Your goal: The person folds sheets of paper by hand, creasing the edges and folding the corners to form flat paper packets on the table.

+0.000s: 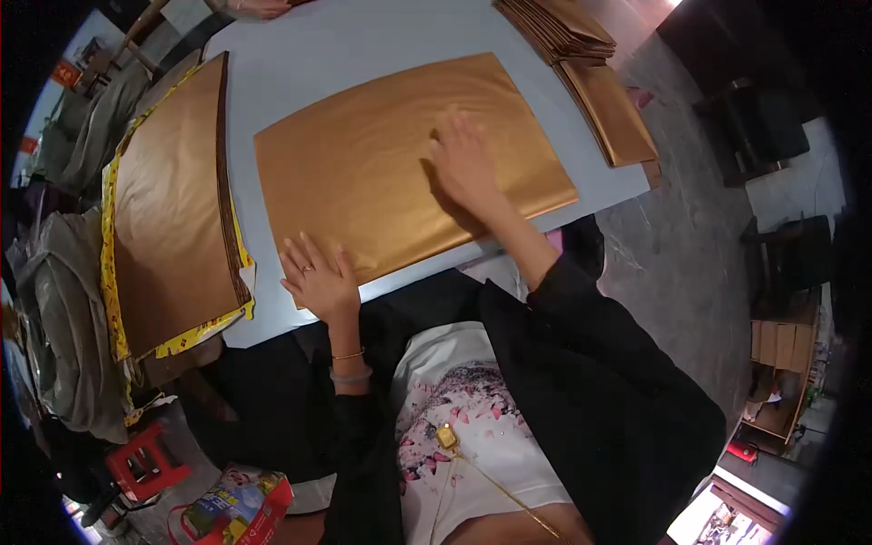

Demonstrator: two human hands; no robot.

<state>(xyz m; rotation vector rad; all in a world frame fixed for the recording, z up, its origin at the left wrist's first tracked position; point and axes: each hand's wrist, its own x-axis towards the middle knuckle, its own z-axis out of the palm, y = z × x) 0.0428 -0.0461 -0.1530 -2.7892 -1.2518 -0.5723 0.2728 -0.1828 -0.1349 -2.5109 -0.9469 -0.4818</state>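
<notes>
- Lying spread, empty, the left hand (324,283) touches the near-left corner of the faintly wrinkled, rectangular golden sheet (363,177).
- Open, empty right hand (466,165) over its right half.
- Bluish tabletop (313,56) shows beyond its far edge.

one worktable (272,68); one gold sheet (372,173) spread flat; one stack of brown sheets (173,200); two piles of folded sheets (610,113); the wearer's two hands: left hand (325,283), right hand (468,168); one hand of another person (259,7); one red stool (163,480); one printed bag (234,504).
</notes>
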